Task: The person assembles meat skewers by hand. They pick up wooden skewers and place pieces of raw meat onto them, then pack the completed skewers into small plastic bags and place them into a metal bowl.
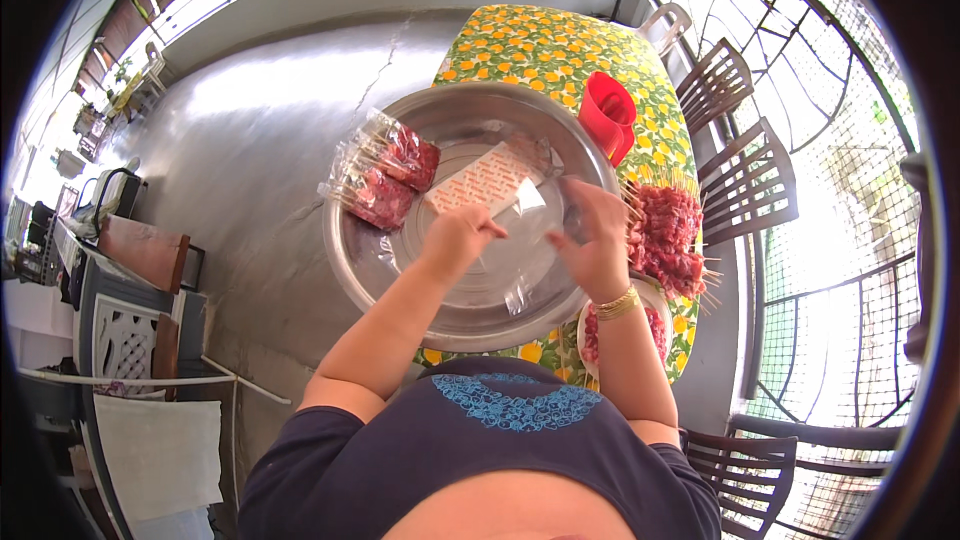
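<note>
My left hand (462,242) is over the big metal basin (352,278), its fingers closed at the near edge of a white packet with orange print (482,180). Whether something thin is between those fingers, I cannot make out. Above the basin's right side is my right hand (595,230), slightly blurred, thumb and fingers apart, with nothing visible in it. Clear plastic (528,198) shines at the packet's right end. Clear bags of skewered red meat (378,198) rest against the basin's left rim.
Raw meat skewers (668,235) are piled right of the basin on a fruit-patterned tablecloth (520,40). A red pitcher-like container (608,115) stands behind them. A plate of meat pieces (655,325) sits partly under my right forearm. Slatted chairs (750,180) line the right side.
</note>
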{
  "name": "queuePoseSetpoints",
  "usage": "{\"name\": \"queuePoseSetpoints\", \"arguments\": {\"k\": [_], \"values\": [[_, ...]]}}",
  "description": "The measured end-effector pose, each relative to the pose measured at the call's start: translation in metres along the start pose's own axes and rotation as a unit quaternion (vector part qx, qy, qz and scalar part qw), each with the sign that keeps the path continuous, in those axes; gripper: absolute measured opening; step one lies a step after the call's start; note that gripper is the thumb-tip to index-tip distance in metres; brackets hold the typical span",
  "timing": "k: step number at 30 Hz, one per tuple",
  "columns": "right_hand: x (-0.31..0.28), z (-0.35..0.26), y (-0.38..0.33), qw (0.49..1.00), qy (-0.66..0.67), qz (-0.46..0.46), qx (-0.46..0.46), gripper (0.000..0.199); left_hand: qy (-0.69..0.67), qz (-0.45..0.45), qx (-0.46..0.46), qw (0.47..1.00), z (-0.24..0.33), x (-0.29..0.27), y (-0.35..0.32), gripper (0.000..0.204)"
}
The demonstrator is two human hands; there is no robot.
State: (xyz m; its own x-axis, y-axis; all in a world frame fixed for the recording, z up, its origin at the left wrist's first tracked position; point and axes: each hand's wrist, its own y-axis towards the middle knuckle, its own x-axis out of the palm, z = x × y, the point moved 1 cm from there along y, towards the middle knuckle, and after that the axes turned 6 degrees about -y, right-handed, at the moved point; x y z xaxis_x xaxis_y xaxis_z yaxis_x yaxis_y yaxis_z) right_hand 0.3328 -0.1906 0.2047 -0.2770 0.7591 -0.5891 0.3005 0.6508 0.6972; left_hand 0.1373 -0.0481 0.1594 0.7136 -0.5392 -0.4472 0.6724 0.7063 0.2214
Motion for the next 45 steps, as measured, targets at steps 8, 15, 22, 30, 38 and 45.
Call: {"name": "queuePoseSetpoints", "arguments": {"k": [8, 15, 22, 30, 38, 45], "values": [[0.01, -0.018, -0.02, 0.986, 0.028, -0.162, -0.025, 0.024, 0.141, 0.003, 0.247, 0.959, 0.035, 0.043, -0.046, 0.033], [0.018, -0.02, -0.034, 0.989, 0.112, -0.095, -0.008, 0.03, 0.053, 0.105, 0.104, 0.988, 0.009, 0.054, -0.046, 0.02], [0.035, -0.038, -0.066, 0.963, 0.098, -0.235, 0.09, 0.053, -0.178, 0.243, -0.064, 0.951, -0.025, 0.059, -0.016, 0.012], [0.003, -0.011, -0.04, 0.997, -0.027, 0.027, 0.065, 0.055, 0.112, 0.12, 0.232, 0.959, 0.037, 0.073, -0.046, 0.025], [0.02, -0.014, -0.055, 0.993, 0.0, -0.114, -0.006, 0.002, 0.071, 0.156, 0.137, 0.976, 0.035, 0.085, -0.036, 0.026], [0.02, 0.0, -0.04, 0.975, 0.098, -0.103, 0.17, 0.009, 0.216, 0.059, 0.114, 0.968, -0.008, 0.062, -0.032, 0.024]]}}
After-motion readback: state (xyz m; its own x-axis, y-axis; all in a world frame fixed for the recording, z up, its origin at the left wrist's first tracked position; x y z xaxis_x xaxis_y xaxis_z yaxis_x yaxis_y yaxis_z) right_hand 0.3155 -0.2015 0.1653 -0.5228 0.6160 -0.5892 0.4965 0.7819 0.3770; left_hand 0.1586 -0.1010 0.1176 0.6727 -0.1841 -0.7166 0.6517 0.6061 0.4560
